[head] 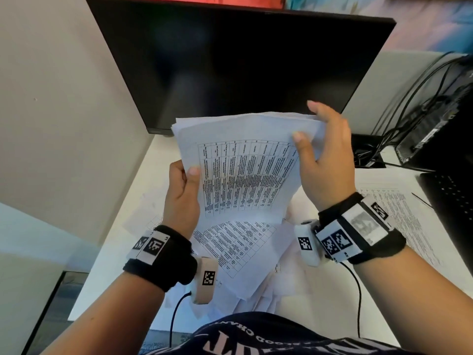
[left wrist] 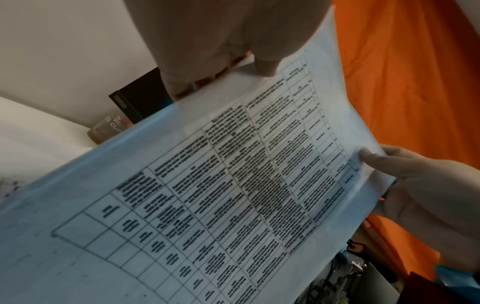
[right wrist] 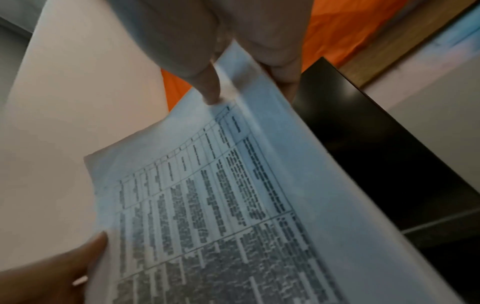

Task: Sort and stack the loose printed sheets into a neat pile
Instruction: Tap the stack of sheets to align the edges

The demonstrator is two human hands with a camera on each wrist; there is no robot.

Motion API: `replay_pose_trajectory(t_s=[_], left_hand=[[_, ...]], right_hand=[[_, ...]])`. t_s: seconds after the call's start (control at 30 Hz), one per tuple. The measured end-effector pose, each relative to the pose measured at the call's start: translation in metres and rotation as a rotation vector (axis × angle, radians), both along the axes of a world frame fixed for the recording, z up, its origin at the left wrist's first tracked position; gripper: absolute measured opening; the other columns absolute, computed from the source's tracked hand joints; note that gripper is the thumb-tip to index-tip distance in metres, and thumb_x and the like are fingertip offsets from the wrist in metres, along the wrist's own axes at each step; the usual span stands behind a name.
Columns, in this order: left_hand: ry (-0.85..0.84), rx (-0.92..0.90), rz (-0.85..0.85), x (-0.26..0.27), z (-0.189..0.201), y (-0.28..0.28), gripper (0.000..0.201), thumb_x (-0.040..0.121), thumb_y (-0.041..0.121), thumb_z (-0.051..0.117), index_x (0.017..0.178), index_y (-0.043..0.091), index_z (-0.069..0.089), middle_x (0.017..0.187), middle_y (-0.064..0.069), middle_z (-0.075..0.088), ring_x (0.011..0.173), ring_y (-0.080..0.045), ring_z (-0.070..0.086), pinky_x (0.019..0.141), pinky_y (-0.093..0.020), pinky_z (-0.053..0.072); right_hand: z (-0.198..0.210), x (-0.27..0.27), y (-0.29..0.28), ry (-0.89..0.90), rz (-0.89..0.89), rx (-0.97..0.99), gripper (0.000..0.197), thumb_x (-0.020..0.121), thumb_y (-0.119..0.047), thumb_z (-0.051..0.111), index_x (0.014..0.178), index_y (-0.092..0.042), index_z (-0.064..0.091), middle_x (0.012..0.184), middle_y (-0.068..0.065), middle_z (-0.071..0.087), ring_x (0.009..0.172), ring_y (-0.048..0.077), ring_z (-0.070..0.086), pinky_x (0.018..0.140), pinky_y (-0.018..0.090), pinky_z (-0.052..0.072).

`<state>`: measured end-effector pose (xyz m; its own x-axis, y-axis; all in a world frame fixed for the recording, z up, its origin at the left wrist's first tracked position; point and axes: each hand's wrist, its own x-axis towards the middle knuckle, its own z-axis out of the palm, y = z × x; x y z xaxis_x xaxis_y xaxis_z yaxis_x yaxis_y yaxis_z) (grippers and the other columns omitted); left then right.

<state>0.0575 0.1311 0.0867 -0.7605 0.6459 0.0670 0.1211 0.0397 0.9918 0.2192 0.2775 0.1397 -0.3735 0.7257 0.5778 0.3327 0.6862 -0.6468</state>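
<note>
A stack of printed sheets (head: 243, 170) with a dense table on its top page is held up in the air before the monitor. My left hand (head: 183, 190) grips its left edge, thumb on the printed face. My right hand (head: 325, 152) pinches the upper right corner, thumb in front and fingers behind. The same stack fills the left wrist view (left wrist: 233, 185) and the right wrist view (right wrist: 233, 205). More loose sheets (head: 245, 252) lie fanned and crooked on the white desk (head: 120, 242) under the hands.
A dark monitor (head: 238, 65) stands right behind the held stack. One printed sheet (head: 399, 213) lies flat at the right. A black keyboard (head: 450, 201), a computer box (head: 440, 119) and several cables (head: 399, 103) crowd the right side. A wall stands at the left.
</note>
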Motion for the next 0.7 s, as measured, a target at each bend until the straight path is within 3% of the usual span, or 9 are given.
replay_pose_trajectory(t_s=[0.1,0.17,0.2,0.27,0.33,0.4,0.47,0.6,0.7], left_hand=[[0.013,-0.016,-0.012,-0.003,-0.006,0.001,0.012,0.102,0.028,0.039,0.111,0.022,0.046,0.098,0.016,0.060,0.085,0.013,0.057,0.080,-0.015,0.047],[-0.001,-0.051,-0.048,-0.003,-0.011,0.001,0.015,0.102,0.026,0.041,0.114,0.030,0.048,0.104,0.021,0.061,0.090,0.016,0.057,0.082,-0.014,0.046],[-0.008,-0.068,-0.062,-0.003,-0.013,0.001,0.020,0.102,0.025,0.041,0.117,0.035,0.048,0.107,0.024,0.061,0.093,0.020,0.056,0.083,-0.008,0.045],[-0.016,-0.092,-0.065,-0.002,-0.016,0.002,0.028,0.102,0.022,0.041,0.127,0.033,0.047,0.112,0.028,0.058,0.098,0.024,0.053,0.081,0.001,0.041],[-0.030,-0.101,-0.036,-0.001,-0.018,0.002,0.033,0.102,0.022,0.041,0.134,0.025,0.048,0.117,0.022,0.061,0.105,0.016,0.055,0.083,-0.003,0.042],[-0.059,-0.086,0.005,0.000,-0.015,0.002,0.036,0.102,0.022,0.040,0.138,0.021,0.047,0.121,0.012,0.063,0.109,0.003,0.058,0.084,-0.005,0.045],[-0.072,-0.080,0.035,0.001,-0.008,0.002,0.035,0.102,0.024,0.040,0.137,0.019,0.048,0.122,0.008,0.063,0.106,0.001,0.060,0.083,-0.005,0.046],[-0.084,-0.072,0.002,0.003,0.000,0.002,0.027,0.102,0.027,0.039,0.128,0.028,0.050,0.107,0.024,0.060,0.079,0.028,0.054,0.063,0.005,0.040],[-0.084,-0.108,-0.057,0.002,-0.004,0.006,0.027,0.100,0.029,0.045,0.125,0.039,0.048,0.107,0.029,0.064,0.092,0.021,0.058,0.082,-0.009,0.047]], right_hand=[[-0.001,0.000,0.001,0.060,-0.039,-0.050,0.028,0.096,-0.016,0.048,0.123,-0.007,0.048,0.118,0.006,0.051,0.097,-0.005,0.041,0.080,-0.003,0.029],[0.000,0.001,-0.002,0.090,-0.012,-0.104,0.023,0.097,-0.015,0.045,0.120,-0.009,0.047,0.113,0.004,0.052,0.096,0.010,0.050,0.076,0.011,0.038],[0.002,0.001,-0.004,0.112,0.006,-0.130,0.023,0.097,-0.014,0.044,0.120,-0.011,0.046,0.111,0.001,0.052,0.093,0.011,0.052,0.074,0.014,0.039],[0.006,0.002,-0.007,0.194,0.045,-0.177,0.027,0.096,-0.010,0.047,0.123,-0.012,0.042,0.107,-0.007,0.049,0.087,-0.006,0.052,0.074,0.009,0.040],[0.003,0.003,-0.006,0.311,0.089,-0.294,0.034,0.095,-0.006,0.050,0.126,-0.013,0.037,0.102,-0.015,0.049,0.084,-0.016,0.051,0.076,0.006,0.042],[-0.008,0.005,-0.005,0.365,0.112,-0.496,0.031,0.096,-0.011,0.050,0.125,-0.017,0.041,0.093,-0.017,0.058,0.082,-0.011,0.057,0.078,0.017,0.048],[-0.023,0.009,-0.005,0.261,0.097,-0.643,0.024,0.097,-0.022,0.049,0.121,-0.021,0.048,0.090,-0.020,0.065,0.085,-0.006,0.061,0.081,0.029,0.050],[-0.044,0.020,-0.014,0.034,0.109,-0.773,0.019,0.100,-0.029,0.039,0.118,-0.032,0.045,0.098,-0.026,0.055,0.089,-0.012,0.049,0.074,0.012,0.038],[-0.049,0.027,-0.017,0.010,0.100,-0.784,0.023,0.100,-0.023,0.037,0.118,-0.037,0.042,0.101,-0.027,0.055,0.084,-0.021,0.050,0.067,0.003,0.035]])
